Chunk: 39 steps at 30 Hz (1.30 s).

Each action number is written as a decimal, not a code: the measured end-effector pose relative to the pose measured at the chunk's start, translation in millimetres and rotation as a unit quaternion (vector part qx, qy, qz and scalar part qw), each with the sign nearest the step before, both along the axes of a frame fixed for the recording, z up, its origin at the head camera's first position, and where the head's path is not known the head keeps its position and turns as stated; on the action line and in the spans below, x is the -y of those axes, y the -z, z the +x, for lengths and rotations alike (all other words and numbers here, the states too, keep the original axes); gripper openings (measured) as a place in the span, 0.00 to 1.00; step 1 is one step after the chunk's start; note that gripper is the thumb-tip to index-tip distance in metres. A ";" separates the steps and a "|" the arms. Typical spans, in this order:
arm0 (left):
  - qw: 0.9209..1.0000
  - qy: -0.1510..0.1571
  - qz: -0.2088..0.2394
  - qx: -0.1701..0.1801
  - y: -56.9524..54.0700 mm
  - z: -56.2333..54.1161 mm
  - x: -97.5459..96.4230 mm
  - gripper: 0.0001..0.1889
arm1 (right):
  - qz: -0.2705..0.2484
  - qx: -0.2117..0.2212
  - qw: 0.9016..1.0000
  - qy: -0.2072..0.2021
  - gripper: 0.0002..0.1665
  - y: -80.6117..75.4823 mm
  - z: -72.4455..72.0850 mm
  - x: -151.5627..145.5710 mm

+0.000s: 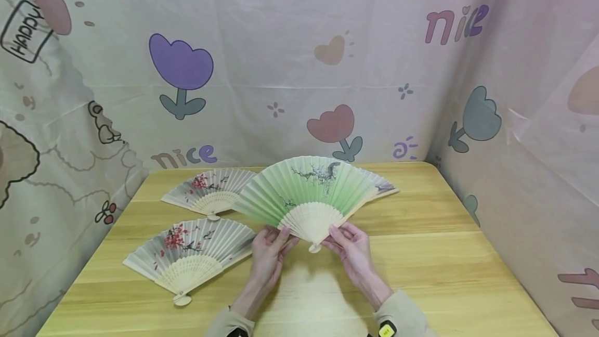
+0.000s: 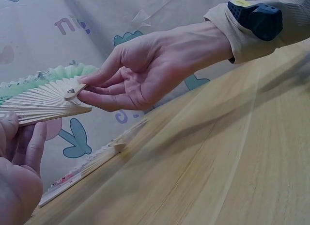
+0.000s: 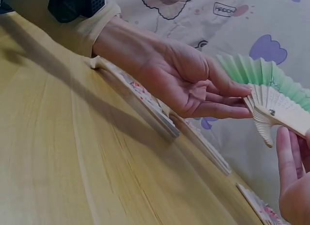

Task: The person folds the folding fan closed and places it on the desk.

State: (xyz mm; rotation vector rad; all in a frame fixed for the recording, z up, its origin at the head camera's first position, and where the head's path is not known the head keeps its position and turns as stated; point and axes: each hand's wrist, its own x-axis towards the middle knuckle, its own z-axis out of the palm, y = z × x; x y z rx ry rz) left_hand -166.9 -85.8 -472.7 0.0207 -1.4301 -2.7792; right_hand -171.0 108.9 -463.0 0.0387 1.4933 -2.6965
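Spread wide between both hands, a green folding fan (image 1: 312,186) with a dark branch print is held up above the table. The left hand (image 1: 269,256) pinches its left outer rib between thumb and fingers. On the other side the right hand (image 1: 353,251) pinches the right outer rib, close to the pivot. In the left wrist view the fan's pale ribs (image 2: 48,96) run between the two hands, well above the wood. The right wrist view shows the green pleated leaf (image 3: 266,72) and the curved pivot end.
Two open grey fans with red blossom prints lie at left, one in front (image 1: 187,254) and one behind (image 1: 212,191). Another open fan (image 1: 386,187) lies behind the green one, mostly hidden. Patterned cloth (image 1: 262,56) surrounds the wooden table (image 1: 435,274).
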 end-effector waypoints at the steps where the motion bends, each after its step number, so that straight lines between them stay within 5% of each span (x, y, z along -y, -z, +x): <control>1: 1.000 0.003 -0.003 -0.001 0.5 -0.4 0.3 0.06 | 0.003 -0.003 1.000 -0.004 0.10 0.1 0.2 -0.2; 12: 0.998 0.046 -0.039 -0.031 3.4 -4.3 2.4 0.06 | 0.042 -0.023 0.996 -0.069 0.13 1.2 0.6 -6.5; 25: 0.996 0.070 -0.045 -0.001 1.0 -2.8 -0.6 0.11 | 0.045 -0.086 0.983 -0.157 0.15 2.0 0.7 -7.0; 39: 0.988 0.139 -0.057 -0.033 1.3 -2.8 -0.3 0.16 | 0.085 -0.121 0.971 -0.190 0.18 3.8 4.0 0.2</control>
